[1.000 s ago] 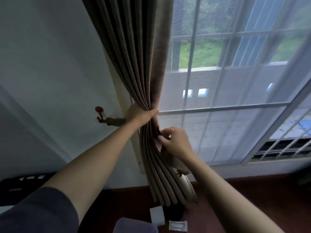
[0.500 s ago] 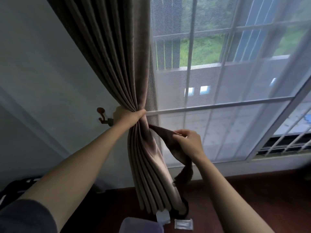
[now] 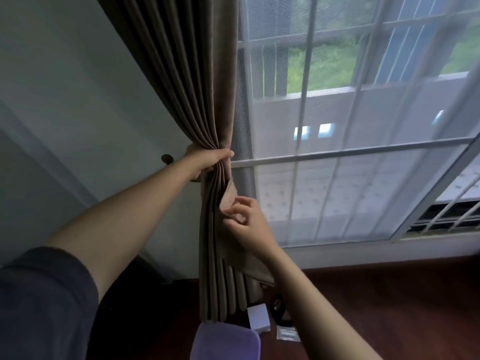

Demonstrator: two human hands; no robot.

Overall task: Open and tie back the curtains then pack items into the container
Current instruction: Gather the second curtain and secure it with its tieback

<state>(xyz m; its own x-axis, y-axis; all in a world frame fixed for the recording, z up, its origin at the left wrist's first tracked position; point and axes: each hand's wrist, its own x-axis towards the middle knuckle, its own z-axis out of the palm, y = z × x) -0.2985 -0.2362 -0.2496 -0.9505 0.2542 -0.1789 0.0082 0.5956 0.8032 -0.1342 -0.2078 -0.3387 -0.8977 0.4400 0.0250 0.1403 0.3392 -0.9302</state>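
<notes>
Bottom centre of frame: purple container point(image 3: 226, 341) is seen only in part, prob. the packing box; whether it is open can't be told. A white box point(image 3: 258, 318) and a small packet point(image 3: 287, 333) are laid just beside it on the dark floor point(image 3: 402, 294); nothing is seen packed. Mid frame, the right hand point(image 3: 250, 226) is held against the lower folds, thumb + forefinger pinched on the tie-back strip point(image 3: 230, 189), other fingers loosely curled. Just above, the left hand point(image 3: 207, 162) is wrapped tight round the gathered curtain point(image 3: 187, 74), bunch held at hook height. The wall hook point(image 3: 167, 159) is seen just left of the left wrist, partly hidden; no strip looped on it as far as can be told. Behind, upper right, the window point(image 3: 363, 113) is uncovered by the curtain, w/ only a sheer layer over it. Judged: opening done for this panel, tie-back underway but not fastened, packing not begun. Other panel is not in view.
</notes>
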